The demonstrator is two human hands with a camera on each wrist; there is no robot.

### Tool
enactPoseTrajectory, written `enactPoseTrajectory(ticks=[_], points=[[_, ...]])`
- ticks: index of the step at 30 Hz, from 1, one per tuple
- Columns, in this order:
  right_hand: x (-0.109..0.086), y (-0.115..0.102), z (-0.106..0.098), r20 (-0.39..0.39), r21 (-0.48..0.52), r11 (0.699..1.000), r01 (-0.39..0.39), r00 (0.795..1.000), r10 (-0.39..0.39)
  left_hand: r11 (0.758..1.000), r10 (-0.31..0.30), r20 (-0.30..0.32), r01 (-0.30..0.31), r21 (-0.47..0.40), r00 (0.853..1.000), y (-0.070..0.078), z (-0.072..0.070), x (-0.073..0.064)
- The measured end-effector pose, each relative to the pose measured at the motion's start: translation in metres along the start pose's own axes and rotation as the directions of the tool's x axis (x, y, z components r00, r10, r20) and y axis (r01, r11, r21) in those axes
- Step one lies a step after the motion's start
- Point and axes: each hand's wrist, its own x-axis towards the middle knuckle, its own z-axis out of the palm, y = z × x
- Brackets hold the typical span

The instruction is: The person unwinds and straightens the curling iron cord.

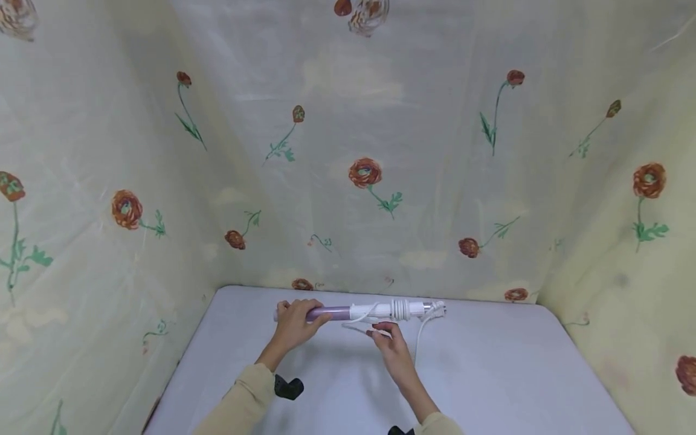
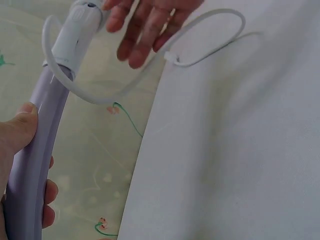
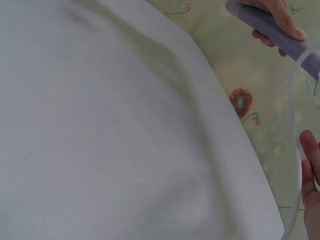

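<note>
My left hand (image 1: 296, 323) grips the purple handle (image 1: 336, 313) of a long wand-shaped appliance, held level near the table's far edge. Its white body (image 2: 77, 37) joins the slightly curved handle. White cord (image 1: 400, 310) is coiled several turns round the body, and a silvery part shows at the right end. A loose loop of the cord (image 2: 120, 95) hangs beneath. Below the body is my right hand (image 1: 393, 347), its fingers (image 2: 145, 37) loosely extended beside the loop. The right wrist view shows the cord (image 3: 294, 110) running down past these fingertips.
The white table (image 1: 500, 374) has rounded far corners. Pale cloth walls (image 1: 326, 139) with printed orange flowers rise behind and on both sides. A dark device (image 1: 288, 388) sits at the left wrist. Soft shadows of the arms fall on the tabletop.
</note>
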Motion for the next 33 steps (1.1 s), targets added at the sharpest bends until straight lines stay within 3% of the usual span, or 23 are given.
enactPoseTrajectory(ticks=[6, 11, 14, 17, 19, 22, 24, 26, 31, 33], points=[[0.007, 0.001, 0.006, 0.169, -0.003, 1.0, -0.013, 0.986, 0.013, 1.0, 0.001, 0.016, -0.001, -0.01, 1.0, 0.0, -0.001, 0.002], [0.007, -0.005, 0.014, 0.204, -0.049, 0.999, 0.011, 0.979, -0.001, 1.0, -0.023, 0.014, 0.023, -0.01, 1.0, 0.001, -0.004, 0.004], [0.007, -0.011, 0.023, 0.218, -0.153, 0.988, 0.031, 0.976, 0.003, 1.0, -0.031, 0.003, 0.031, 0.002, 1.0, 0.002, -0.007, 0.007], [0.006, -0.015, 0.031, 0.228, -0.316, 0.948, 0.029, 0.973, 0.046, 1.0, 0.0, -0.014, 0.001, 0.023, 1.0, 0.004, -0.008, 0.009], [0.004, -0.015, 0.036, 0.232, -0.434, 0.9, 0.04, 0.97, 0.069, 0.998, 0.034, -0.028, -0.033, 0.052, 0.999, 0.006, -0.007, 0.01], [0.003, -0.015, 0.042, 0.243, -0.512, 0.854, 0.092, 0.969, 0.041, 0.993, 0.078, -0.045, -0.074, 0.092, 0.996, 0.008, -0.007, 0.009], [0.002, -0.017, 0.045, 0.247, -0.526, 0.839, 0.139, 0.969, -0.006, 0.989, 0.09, -0.05, -0.084, 0.12, 0.995, 0.008, -0.006, 0.007], [-0.001, -0.02, 0.046, 0.253, -0.492, 0.856, 0.158, 0.967, -0.033, 0.988, 0.083, -0.043, -0.076, 0.135, 0.996, 0.008, -0.006, 0.004], [-0.017, -0.043, 0.037, 0.256, -0.333, 0.935, 0.127, 0.966, -0.04, 0.992, 0.033, -0.02, -0.03, 0.122, 0.999, 0.004, -0.009, -0.003], [-0.024, -0.054, 0.031, 0.237, -0.307, 0.943, 0.124, 0.97, -0.05, 0.993, 0.02, -0.013, -0.019, 0.113, 1.0, 0.002, -0.011, -0.006]])
